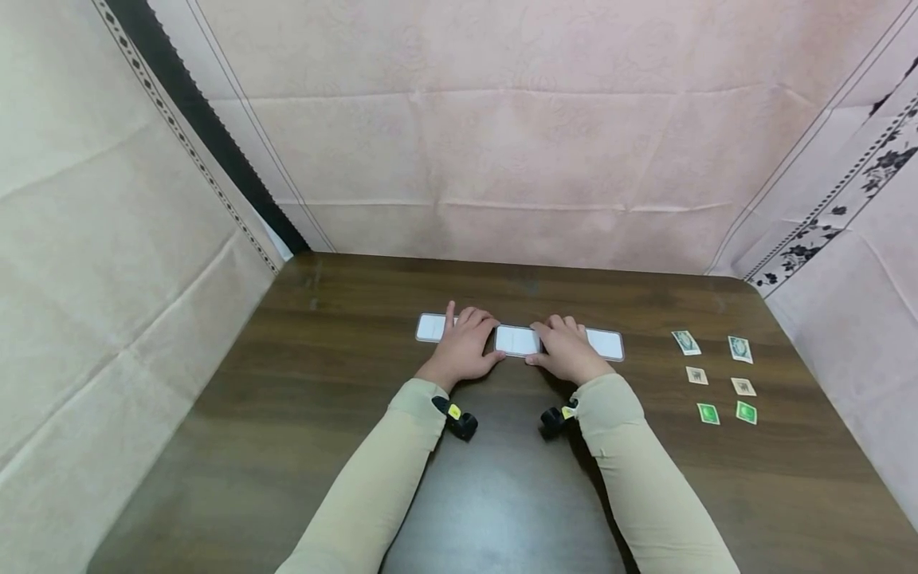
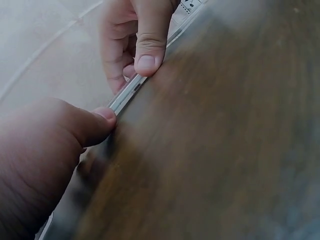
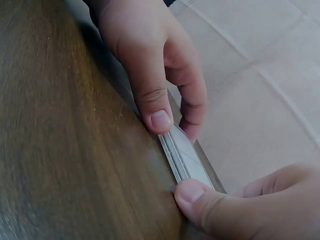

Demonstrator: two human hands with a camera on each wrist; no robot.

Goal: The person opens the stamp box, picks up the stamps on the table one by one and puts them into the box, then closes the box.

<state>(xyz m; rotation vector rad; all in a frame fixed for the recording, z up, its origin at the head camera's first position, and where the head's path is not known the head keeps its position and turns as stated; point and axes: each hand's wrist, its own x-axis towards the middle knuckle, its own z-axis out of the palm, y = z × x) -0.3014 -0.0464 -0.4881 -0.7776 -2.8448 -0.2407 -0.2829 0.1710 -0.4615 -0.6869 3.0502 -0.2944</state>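
Three flat white rectangular cases with clear edges lie in a row across the table. My left hand [image 1: 462, 348] grips the left end of the middle case [image 1: 517, 340], its thumb at the near edge and fingers over the far side. At the other end, my right hand [image 1: 569, 349] pinches the same case in the same way. The left case [image 1: 431, 327] shows partly behind my left fingers, and the right case [image 1: 605, 344] is partly covered by my right hand. In the right wrist view, both thumbs press the near edge of the middle case [image 3: 192, 157].
On the right of the brown wooden table [image 1: 323, 351] lie several small cards in two columns: bluish ones [image 1: 686, 343] at the back, pale ones [image 1: 696, 375] in the middle, green ones [image 1: 708, 414] nearest. Pale cloth [image 1: 502, 143] hangs behind and at both sides.
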